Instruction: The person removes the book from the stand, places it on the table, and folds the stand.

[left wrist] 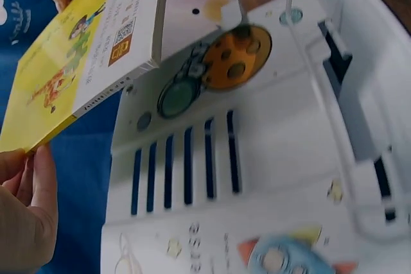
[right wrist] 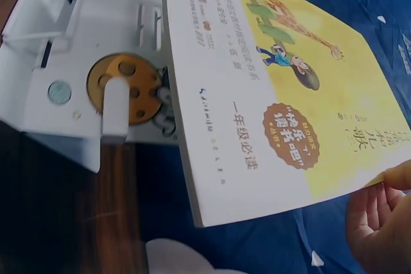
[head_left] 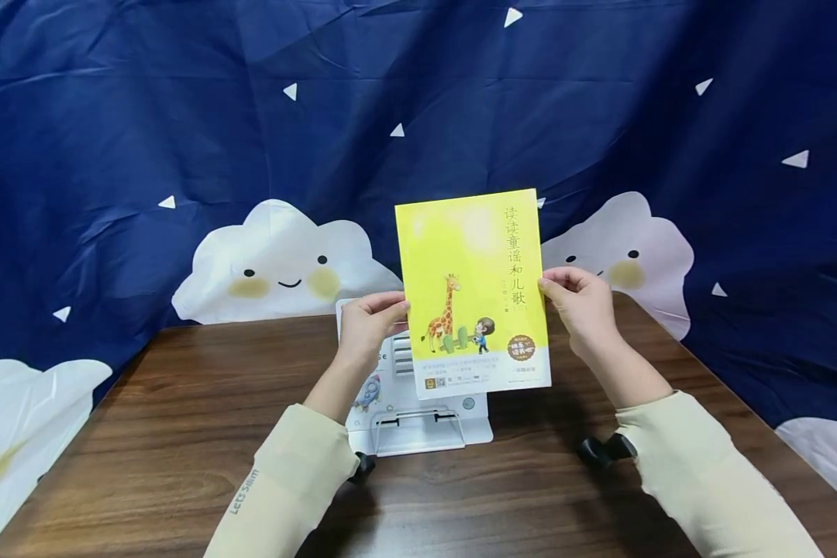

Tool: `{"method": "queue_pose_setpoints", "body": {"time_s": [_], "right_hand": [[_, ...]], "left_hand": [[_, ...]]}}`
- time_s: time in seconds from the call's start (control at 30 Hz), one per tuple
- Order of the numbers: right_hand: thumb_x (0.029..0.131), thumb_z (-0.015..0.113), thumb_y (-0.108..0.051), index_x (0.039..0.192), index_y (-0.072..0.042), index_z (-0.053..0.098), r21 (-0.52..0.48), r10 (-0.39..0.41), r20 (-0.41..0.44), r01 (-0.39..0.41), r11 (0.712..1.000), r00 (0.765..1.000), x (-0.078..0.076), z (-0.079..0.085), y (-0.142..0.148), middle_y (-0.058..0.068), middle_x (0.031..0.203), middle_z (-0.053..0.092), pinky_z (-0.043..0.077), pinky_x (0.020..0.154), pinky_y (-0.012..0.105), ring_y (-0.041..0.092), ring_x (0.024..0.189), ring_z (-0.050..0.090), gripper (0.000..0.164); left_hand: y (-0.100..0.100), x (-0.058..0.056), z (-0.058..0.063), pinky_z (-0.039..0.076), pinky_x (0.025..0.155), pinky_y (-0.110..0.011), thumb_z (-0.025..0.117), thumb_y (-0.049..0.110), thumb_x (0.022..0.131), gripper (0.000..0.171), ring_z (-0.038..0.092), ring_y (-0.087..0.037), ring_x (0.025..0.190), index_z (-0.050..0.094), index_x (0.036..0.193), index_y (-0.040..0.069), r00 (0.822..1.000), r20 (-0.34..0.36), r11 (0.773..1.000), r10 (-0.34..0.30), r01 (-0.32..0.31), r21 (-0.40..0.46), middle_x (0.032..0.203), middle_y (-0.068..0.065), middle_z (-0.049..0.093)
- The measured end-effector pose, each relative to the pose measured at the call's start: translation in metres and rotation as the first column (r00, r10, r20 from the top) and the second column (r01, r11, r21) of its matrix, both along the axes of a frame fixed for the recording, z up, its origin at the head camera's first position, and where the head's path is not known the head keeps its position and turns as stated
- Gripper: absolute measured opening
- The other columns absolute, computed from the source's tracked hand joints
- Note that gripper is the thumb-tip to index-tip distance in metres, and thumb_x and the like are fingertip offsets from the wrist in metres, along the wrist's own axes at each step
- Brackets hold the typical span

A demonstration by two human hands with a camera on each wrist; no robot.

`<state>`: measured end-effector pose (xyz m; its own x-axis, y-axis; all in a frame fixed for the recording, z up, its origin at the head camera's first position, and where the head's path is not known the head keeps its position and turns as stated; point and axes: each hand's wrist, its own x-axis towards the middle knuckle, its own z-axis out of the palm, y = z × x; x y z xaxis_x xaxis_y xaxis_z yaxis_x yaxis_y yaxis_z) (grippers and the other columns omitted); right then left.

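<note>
A thin yellow children's book with a giraffe and a child on its cover is held upright above the table. My left hand pinches its left edge between thumb and fingers. On the opposite edge, my right hand pinches it the same way. Behind and below the book stands a white book stand, partly hidden by it. In the left wrist view the stand's slotted back panel shows, with planet and rocket pictures. The right wrist view shows the book's lower edge apart from the stand.
The brown wooden table spreads around the stand. Behind it hangs a dark blue curtain with white clouds and triangles. Black wrist devices sit under both cuffs.
</note>
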<state>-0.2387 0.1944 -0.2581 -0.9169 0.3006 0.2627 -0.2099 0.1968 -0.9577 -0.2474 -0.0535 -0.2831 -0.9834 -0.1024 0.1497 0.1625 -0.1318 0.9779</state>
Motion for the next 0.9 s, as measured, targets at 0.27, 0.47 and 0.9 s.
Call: {"method": "queue_pose_setpoints", "body": {"time_s": [0.27,0.47,0.9], "right_hand": [[0.088,0.060,-0.008,0.072,-0.024,0.060,0.017,-0.033,0.029,0.032,0.999,0.999,0.003,-0.011,0.020,-0.017,0.068,0.054,0.043,0.058,0.012,0.000,0.067,0.048,0.023],[0.089,0.060,-0.011,0.070,-0.030,0.060,0.041,-0.051,0.072,0.048,0.998,0.996,0.006,-0.019,0.037,-0.020,0.068,0.053,0.042,0.058,0.012,-0.001,0.069,0.049,0.026],[0.089,0.059,-0.011,0.065,-0.036,0.060,0.054,-0.034,0.094,0.029,0.998,0.995,0.012,-0.035,0.064,-0.024,0.066,0.055,0.041,0.058,0.012,-0.005,0.066,0.049,0.034]], "left_hand": [[0.018,0.000,-0.008,0.058,0.072,-0.031,0.063,-0.003,0.083,0.019,0.066,-0.011,0.069,0.067,0.101,-0.009,0.998,0.028,0.999,-0.048,0.048,0.007,0.096,-0.020,0.069],[0.033,0.001,-0.015,0.058,0.069,-0.029,0.064,-0.004,0.082,0.018,0.064,-0.009,0.065,0.067,0.099,-0.010,0.997,0.043,0.997,-0.069,0.068,0.023,0.091,-0.018,0.070],[0.058,0.004,-0.031,0.057,0.065,-0.024,0.064,-0.004,0.082,0.019,0.061,-0.006,0.060,0.066,0.099,-0.011,0.991,0.086,0.993,-0.106,0.101,0.064,0.088,-0.018,0.070]]}}
